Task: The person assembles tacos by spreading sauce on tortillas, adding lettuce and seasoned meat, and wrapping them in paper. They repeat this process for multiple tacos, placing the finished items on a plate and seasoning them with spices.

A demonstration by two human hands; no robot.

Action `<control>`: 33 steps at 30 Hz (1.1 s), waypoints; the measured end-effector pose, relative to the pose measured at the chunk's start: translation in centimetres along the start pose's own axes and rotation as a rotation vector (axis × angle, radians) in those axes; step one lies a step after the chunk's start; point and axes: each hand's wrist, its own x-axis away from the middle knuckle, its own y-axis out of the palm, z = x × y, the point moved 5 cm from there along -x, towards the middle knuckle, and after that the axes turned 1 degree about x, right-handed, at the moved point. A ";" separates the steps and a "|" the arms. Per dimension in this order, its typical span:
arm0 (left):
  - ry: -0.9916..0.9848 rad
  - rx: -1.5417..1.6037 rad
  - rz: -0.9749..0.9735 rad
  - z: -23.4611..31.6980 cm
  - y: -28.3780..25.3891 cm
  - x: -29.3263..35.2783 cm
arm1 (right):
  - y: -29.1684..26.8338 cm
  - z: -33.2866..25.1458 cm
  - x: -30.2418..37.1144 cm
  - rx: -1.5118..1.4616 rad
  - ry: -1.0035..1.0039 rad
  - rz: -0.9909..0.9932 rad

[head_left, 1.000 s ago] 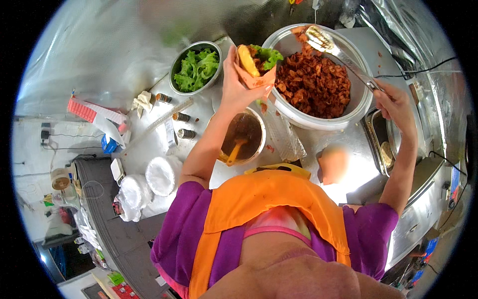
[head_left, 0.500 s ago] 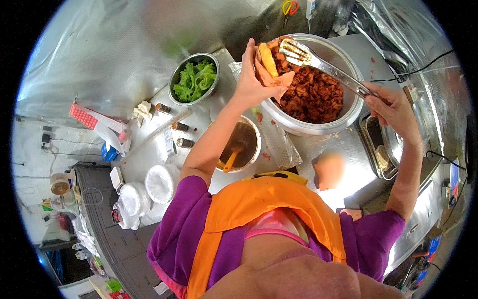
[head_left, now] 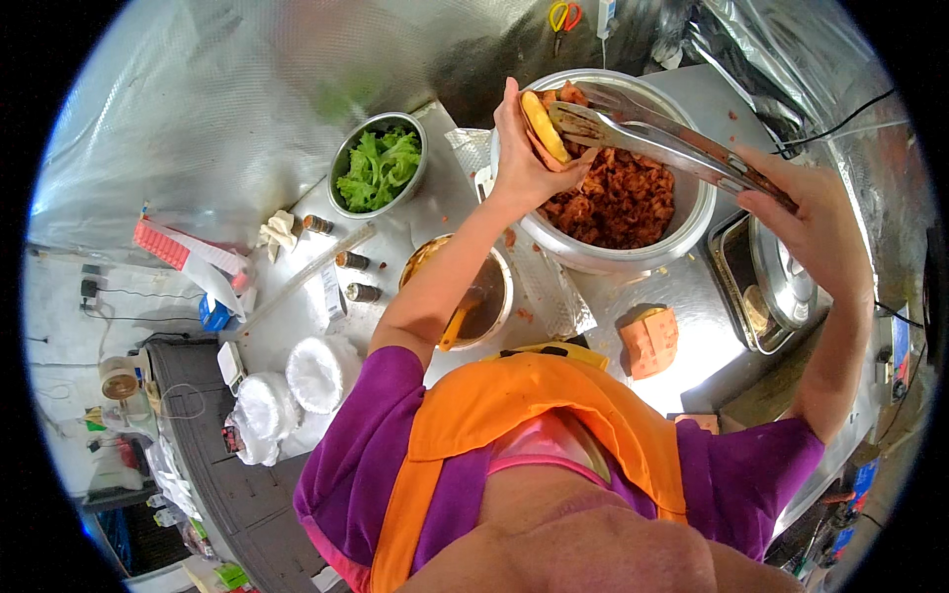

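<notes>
My left hand (head_left: 526, 166) is closed round a filled bun (head_left: 544, 127) in a pinkish paper sleeve, tilted above the left rim of a large white bowl (head_left: 704, 203). Chopped reddish-brown meat (head_left: 618, 206) lies in that bowl, and some shows at the bun's opening. My right hand (head_left: 806, 203) grips the handle end of metal tongs (head_left: 662, 148) from the right. The tongs' arms stand apart, their slotted tip at the bun's mouth. Whether meat is between the tips I cannot tell.
A steel bowl of green lettuce (head_left: 423, 163) stands at the left. Beneath my left forearm is a sauce bowl (head_left: 509, 296) with an orange-handled utensil. A wrapped bun (head_left: 650, 343) lies near me. A steel pan with a lid (head_left: 781, 272) sits right; spice jars (head_left: 351, 260) stand left.
The tongs' arms have spread apart, and my right hand has moved right and turned. My left hand with the bun has shifted slightly right.
</notes>
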 end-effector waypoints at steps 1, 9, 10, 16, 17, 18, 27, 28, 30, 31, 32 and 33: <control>-0.016 0.024 -0.003 -0.1 0.0 0.0 | -0.2 0.0 0.1 -0.026 0.034 -0.014; 0.016 0.156 -0.023 0.7 1.3 0.0 | 0.5 1.8 1.1 -0.059 0.001 0.029; -0.008 0.156 -0.014 0.5 1.1 0.0 | -0.1 2.0 1.3 -0.075 0.072 0.014; -0.028 0.170 0.025 0.0 1.0 0.3 | -1.0 2.6 2.3 -0.155 0.409 -0.035; -0.032 0.158 0.028 0.0 0.9 0.4 | -0.4 2.4 1.9 -0.147 0.294 -0.004; -0.031 0.163 0.026 0.2 1.2 0.4 | 0.2 2.1 1.7 -0.127 0.193 0.033; -0.042 0.191 0.024 -0.2 0.8 0.5 | 0.2 2.2 2.1 -0.170 0.227 0.092; -0.058 0.225 0.022 -0.4 0.8 0.5 | 0.4 2.0 2.6 -0.162 0.216 0.095; -0.073 0.221 0.028 -0.1 0.8 0.5 | 1.3 1.8 3.5 -0.146 0.200 0.104; -0.080 0.224 0.028 0.0 1.0 0.3 | 1.9 1.6 3.5 -0.122 0.085 0.150; -0.082 0.228 0.025 0.1 1.1 0.3 | 2.5 1.2 3.5 -0.077 0.070 0.128; -0.087 0.229 0.026 0.1 1.2 0.4 | 3.1 0.5 3.2 -0.036 0.052 0.103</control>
